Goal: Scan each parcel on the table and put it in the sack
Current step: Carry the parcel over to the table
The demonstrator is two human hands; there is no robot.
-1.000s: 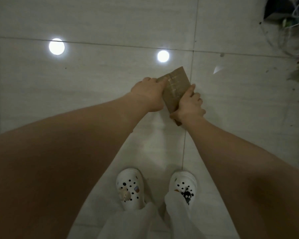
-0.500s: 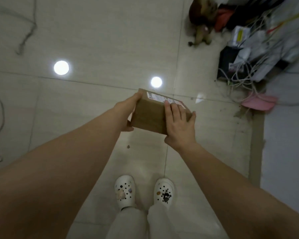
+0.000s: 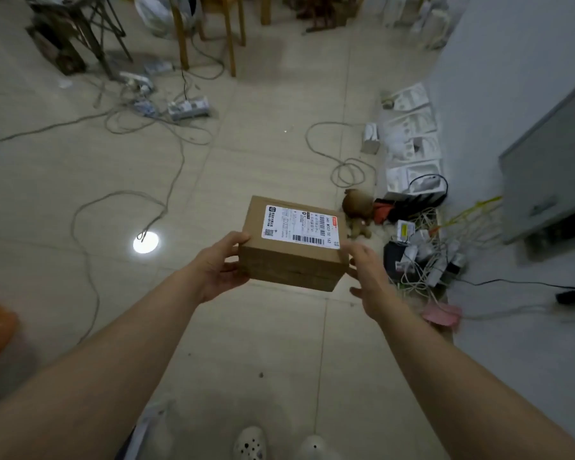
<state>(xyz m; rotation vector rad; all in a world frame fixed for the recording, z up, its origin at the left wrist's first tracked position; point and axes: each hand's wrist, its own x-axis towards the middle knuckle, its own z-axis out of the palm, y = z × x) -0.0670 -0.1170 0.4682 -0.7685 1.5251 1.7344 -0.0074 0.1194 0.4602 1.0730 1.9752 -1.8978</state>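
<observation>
Stiff, likely light parcel [image 3: 292,270]: left hand [image 3: 213,270] clasps its 9 o'clock end; right hand [image 3: 367,277] spread loose at 3 o'clock.

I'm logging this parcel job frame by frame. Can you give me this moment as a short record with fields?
parcel: cardboard box held above the tiled floor
label: on top, facing up
left hand: grips left edge, thumb on top
right hand: touches right side, slightly blurred
scanner, sack: not in view
</observation>
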